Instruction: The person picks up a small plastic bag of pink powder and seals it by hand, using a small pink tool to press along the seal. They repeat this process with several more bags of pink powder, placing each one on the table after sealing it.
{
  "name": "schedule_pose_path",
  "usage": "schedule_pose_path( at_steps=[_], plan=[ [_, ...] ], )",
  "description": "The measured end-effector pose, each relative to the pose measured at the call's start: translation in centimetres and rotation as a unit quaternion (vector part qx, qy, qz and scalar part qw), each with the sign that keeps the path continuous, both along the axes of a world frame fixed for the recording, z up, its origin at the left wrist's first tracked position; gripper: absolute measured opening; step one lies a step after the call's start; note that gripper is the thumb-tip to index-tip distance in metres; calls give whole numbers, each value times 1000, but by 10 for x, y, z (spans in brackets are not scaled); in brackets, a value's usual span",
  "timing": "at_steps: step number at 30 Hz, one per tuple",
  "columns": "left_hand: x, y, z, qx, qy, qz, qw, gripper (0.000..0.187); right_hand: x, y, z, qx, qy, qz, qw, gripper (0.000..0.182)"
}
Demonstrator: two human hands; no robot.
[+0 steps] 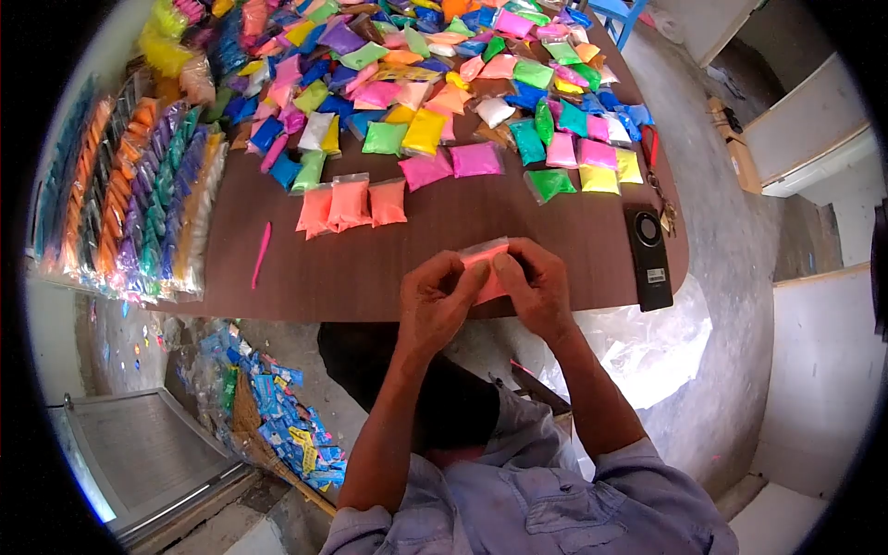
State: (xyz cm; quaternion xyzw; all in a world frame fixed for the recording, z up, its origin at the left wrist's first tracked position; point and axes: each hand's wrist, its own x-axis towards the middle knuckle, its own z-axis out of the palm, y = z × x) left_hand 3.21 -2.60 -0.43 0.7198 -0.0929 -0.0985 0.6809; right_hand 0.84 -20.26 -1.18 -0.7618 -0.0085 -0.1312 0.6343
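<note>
Between my two hands, over the table's near edge, is a small clear plastic bag of coral-pink powder [492, 286]. My left hand [433, 294] pinches its left side near the top, thumb on the front. On the other side my right hand [536, 285] grips the upper right part, also with the thumb in front. The fingers behind the bag are hidden. Just beyond my hands, several similar coral bags [350, 203] lie side by side on the brown table [342, 268]. To their left rests a thin pink stick-like piece [263, 254].
Many small bags of coloured powder [425, 131] cover the table's far half. Long bags of twisted coloured material [139, 199] line the left edge. A black device [649, 259] and keys with a red strap [653, 153] lie at right. Blue packets [282, 407] are heaped on the floor.
</note>
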Motion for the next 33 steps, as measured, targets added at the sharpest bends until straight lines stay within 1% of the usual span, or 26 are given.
schedule_pose_path(
  at_steps=[1, 3, 5, 7, 8, 9, 10, 11, 12, 13, 15, 16, 19, 20, 21, 22, 23, 24, 25, 26, 28, 30, 33],
  plan=[
    [0, -1, 2, 2, -1, 2, 1000, 20, 1, 2, -1, 21, -2, -3, 1000, 20],
    [-1, -7, 8, -39, -25, 27, 999, 21, 3, 1, 4, 22, 14, 8, 1000, 21],
    [-1, -6, 4, -41, -21, 45, 998, 21, 8, 0, 13, 24, 33, 17, 999, 21],
    [-1, -7, -2, -43, -14, 60, 997, 22, 18, -1, 27, -28, 32, 52, 998, 21],
    [-2, -6, -5, -50, -24, 89, 995, 23, 25, -1, 29, -26, 35, 51, 998, 21],
    [-2, -6, -7, -56, -34, 118, 991, 25, 34, 0, 30, -27, 25, 86, 996, 21],
    [-3, -7, -5, -54, -31, 118, 991, 25, 45, 2, 30, -26, 15, 123, 992, 21],
    [-5, -8, -1, -41, -30, 148, 988, 25, 58, 5, 25, -23, 18, 123, 992, 21],
    [-6, -9, 4, -28, -27, 177, 983, 26, 71, 10, 17, -17, -21, 144, 989, 21],
    [-5, -9, 7, -24, -22, 176, 984, 26, 82, 15, 11, -12, -59, 162, 985, 22],
    [5, -5, 11, 11, -57, 236, 970, 29, 101, 28, 6, 11, -56, 166, 985, 21],
    [11, -1, 9, 16, -54, 238, 970, 29, 109, 34, 4, 30, -59, 172, 983, 21],
    [22, 10, 3, 99, -68, 246, 962, 29, 120, 47, -6, 47, -42, 166, 984, 21],
    [22, 7, 2, 105, -61, 247, 961, 29, 119, 49, -9, 60, -34, 159, 985, 21],
    [21, 0, 5, 131, -94, 265, 951, 30, 119, 50, -10, 66, -26, 159, 985, 21],
    [22, -6, 6, 156, -128, 281, 938, 32, 118, 50, -10, 68, -45, 152, 985, 21],
    [23, -6, 5, 162, -123, 278, 939, 32, 119, 49, -8, 70, -65, 142, 985, 21],
    [24, -3, 5, 132, -98, 292, 942, 32, 119, 48, -5, 75, -60, 139, 986, 21],
    [24, -1, 4, 102, -73, 304, 944, 33, 120, 47, -1, 58, -46, 161, 984, 21],
    [25, -1, 3, 108, -71, 299, 945, 33, 121, 47, 1, 41, -35, 182, 982, 21],
    [26, -2, 0, 101, -91, 303, 943, 34, 124, 45, -1, 33, -42, 180, 982, 22],
    [25, -3, 1, 118, -89, 291, 945, 33, 125, 44, -4, 11, -94, 172, 981, 23],
    [26, -3, -1, 144, -88, 268, 948, 32, 125, 43, -5, 22, -110, 166, 980, 25]
  ],
)
